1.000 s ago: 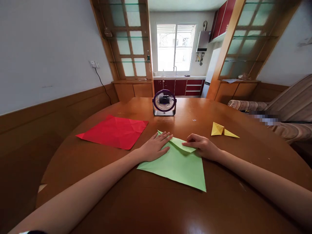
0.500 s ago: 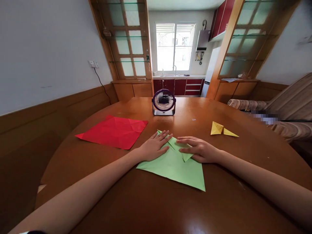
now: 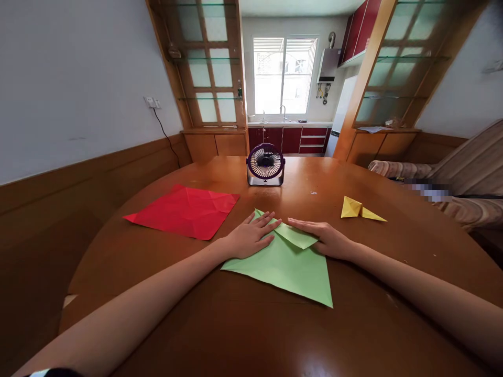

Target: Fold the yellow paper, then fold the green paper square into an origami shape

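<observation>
Apparently holding green paper (image 3: 283, 277) down on the counter (image 3: 243, 330) with left hand (image 3: 251, 238) spread flat; touching the flap (image 3: 296, 237)'s upper edge with right hand (image 3: 326, 240), straight-fingered, gripping nothing visible. Seemingly only partway folded, with near part unfolded. Flanked beyond by red paper (image 3: 184, 212) and yellow folded paper (image 3: 351, 208).

The left hand (image 3: 251, 238) hides part of the green paper (image 3: 294, 277) at its upper left; the right hand (image 3: 328, 240) covers some of its right edge. Pixelation obscures whatever lies on the striped sofa (image 3: 471, 162), itself cropped at right. The bench (image 3: 236, 335) runs out of view below.
</observation>
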`<action>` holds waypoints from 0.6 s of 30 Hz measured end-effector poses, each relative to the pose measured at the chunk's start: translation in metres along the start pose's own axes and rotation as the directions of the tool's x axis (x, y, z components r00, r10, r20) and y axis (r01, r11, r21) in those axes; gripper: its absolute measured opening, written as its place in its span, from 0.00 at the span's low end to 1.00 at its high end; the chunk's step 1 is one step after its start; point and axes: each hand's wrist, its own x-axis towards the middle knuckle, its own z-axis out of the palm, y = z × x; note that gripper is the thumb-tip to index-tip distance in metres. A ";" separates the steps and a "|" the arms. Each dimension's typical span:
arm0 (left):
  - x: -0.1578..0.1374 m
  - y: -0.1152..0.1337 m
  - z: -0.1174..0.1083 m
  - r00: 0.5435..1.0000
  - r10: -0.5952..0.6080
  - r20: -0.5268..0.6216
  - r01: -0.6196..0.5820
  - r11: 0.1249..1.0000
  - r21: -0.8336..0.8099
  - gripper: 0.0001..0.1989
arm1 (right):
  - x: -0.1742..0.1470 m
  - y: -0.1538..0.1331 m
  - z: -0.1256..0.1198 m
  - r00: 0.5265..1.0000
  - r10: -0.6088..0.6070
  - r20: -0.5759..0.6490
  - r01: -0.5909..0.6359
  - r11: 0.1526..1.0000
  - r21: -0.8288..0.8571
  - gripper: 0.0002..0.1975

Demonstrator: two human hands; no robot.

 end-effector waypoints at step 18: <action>0.001 0.000 0.000 0.999 -0.015 0.029 0.015 1.000 0.025 0.30 | 0.001 -0.003 0.004 0.961 -0.165 0.223 0.248 0.871 -0.424 0.32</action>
